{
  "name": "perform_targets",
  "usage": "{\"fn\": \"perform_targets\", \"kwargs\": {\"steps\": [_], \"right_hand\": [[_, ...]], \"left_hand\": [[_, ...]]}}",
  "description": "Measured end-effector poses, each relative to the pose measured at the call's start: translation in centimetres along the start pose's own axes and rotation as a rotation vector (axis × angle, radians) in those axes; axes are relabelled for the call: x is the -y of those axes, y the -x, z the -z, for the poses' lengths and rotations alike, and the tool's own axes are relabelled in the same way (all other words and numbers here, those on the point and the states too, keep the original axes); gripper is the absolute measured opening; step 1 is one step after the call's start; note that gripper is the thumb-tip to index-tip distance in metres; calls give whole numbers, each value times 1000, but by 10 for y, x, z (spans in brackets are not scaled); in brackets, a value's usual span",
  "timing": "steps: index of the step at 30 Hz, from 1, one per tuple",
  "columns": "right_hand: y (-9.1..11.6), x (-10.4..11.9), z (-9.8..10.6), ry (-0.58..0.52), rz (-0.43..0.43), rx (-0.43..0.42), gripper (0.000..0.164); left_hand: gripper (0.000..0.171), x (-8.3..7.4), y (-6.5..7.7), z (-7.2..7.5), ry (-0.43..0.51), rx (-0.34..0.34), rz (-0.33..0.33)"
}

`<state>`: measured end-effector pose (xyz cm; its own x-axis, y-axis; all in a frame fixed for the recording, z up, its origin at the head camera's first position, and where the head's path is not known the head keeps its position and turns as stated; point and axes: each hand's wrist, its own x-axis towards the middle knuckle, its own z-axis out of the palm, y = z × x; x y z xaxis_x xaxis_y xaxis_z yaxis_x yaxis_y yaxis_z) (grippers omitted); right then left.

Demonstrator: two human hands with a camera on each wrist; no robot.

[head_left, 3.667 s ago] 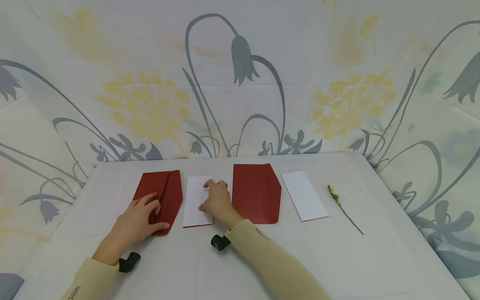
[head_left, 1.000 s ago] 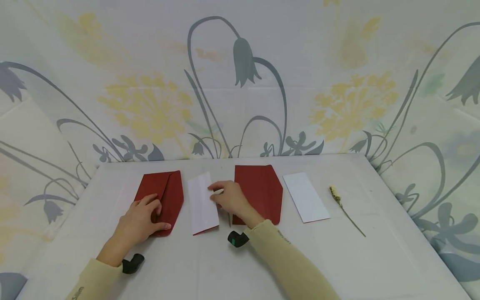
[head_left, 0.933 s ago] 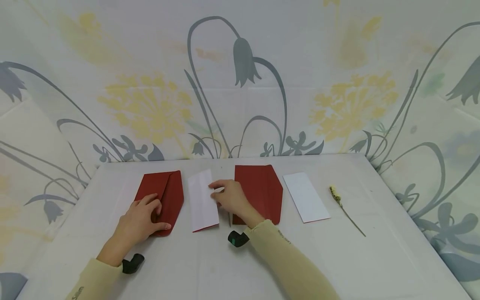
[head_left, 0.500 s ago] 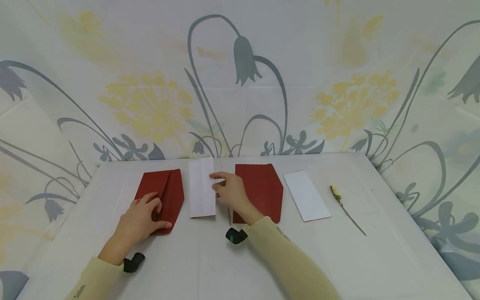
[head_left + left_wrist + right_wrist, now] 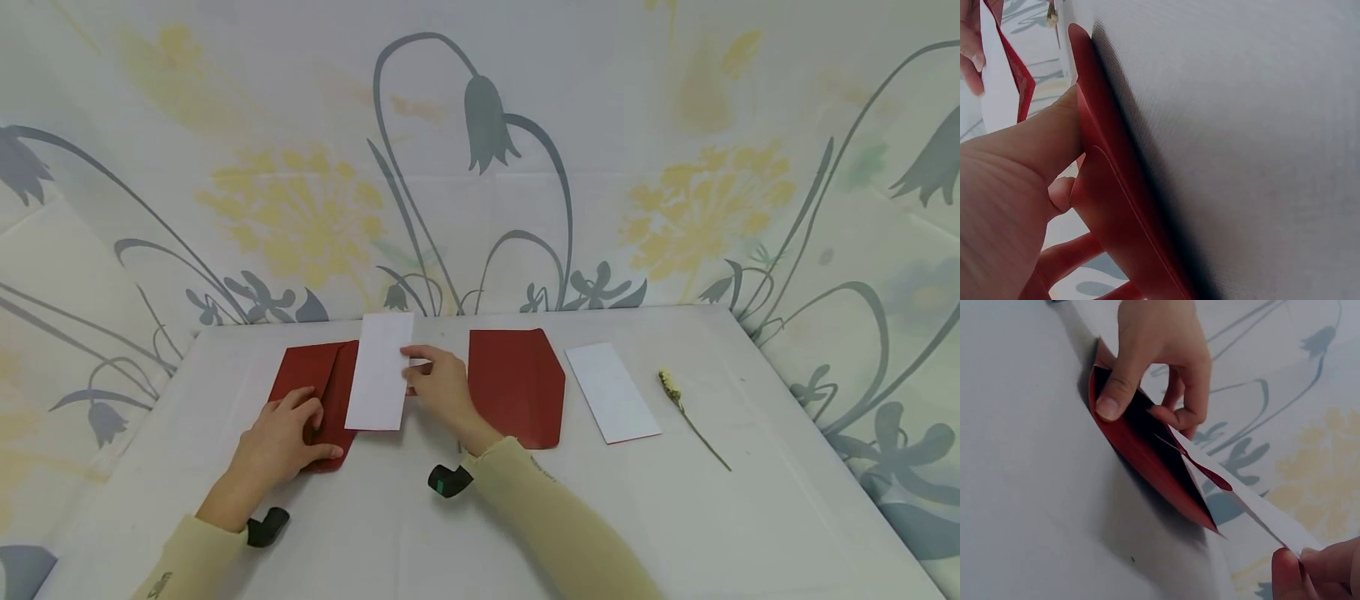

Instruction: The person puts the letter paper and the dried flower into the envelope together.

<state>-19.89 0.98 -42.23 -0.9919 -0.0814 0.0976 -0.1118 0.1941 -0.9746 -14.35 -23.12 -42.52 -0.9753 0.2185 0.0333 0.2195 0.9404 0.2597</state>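
At the table's left lies a red envelope [image 5: 303, 367], flap to the right. My left hand [image 5: 279, 440] holds it, thumb on the flap side and curled fingers at the pocket's edge. In the right wrist view the mouth of this envelope [image 5: 1138, 456] gapes, dark inside. My right hand [image 5: 446, 387] pinches a folded card [image 5: 378, 375], white outside with red showing within, by its right edge between thumb and fingers. Raised off the table, the card overlaps the envelope's flap in the head view. Its near corner reaches the envelope's mouth in the right wrist view.
Right of my right hand lies another red envelope [image 5: 513, 387], flap to the right. Beyond it are a white card [image 5: 611, 396] with a red edge and a yellow flower [image 5: 670, 385] on a thin stem. A flower-patterned cloth [image 5: 600, 233] stands behind the white table.
My right hand has picked up the card, which lay flat on the table, raised it and carried it left over the envelope's flap. The left hand stays on the envelope.
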Motion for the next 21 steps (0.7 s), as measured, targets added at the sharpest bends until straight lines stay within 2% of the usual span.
{"fn": "perform_targets", "kwargs": {"steps": [9, 15, 21], "right_hand": [[9, -8, -26, 16, 33, -18, 28], [7, -13, -38, 28, -7, -6, 27], [2, -14, -47, 110, -26, 11, 25]], "left_hand": [[48, -1, 0, -1, -11, -11, -2], [47, -1, 0, -2, -12, -8, 2], [47, 0, 1, -1, -17, -4, 3]]}}
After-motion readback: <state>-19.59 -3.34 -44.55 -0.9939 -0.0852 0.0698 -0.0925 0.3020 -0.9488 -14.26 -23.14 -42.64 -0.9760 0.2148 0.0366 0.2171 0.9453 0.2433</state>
